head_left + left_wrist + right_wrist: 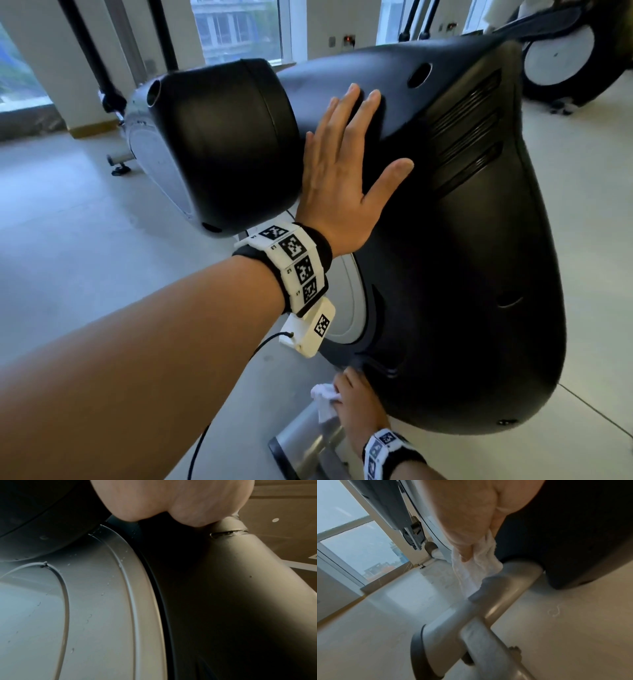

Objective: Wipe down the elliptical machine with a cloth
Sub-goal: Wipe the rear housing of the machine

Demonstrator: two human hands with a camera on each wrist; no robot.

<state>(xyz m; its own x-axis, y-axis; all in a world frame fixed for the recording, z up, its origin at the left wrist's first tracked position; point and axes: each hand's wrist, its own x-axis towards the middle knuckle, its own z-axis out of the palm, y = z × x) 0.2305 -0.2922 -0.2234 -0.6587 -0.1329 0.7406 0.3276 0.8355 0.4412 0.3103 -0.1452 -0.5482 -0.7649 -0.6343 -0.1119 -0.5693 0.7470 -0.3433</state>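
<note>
Two hands are on the elliptical machine [462, 240]: the left hand [337, 164] lies flat, fingers spread, bracing on the black housing, while the right hand [356, 401] pinches a white cloth [323, 399] against the housing's lower edge. Wiping low down seems underway; next, sweep along that underside. A silver base tube [503, 588] just beneath crowds the cloth.

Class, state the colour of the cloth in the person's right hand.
White. The cloth, held by the right hand, shows best in the right wrist view.
</note>
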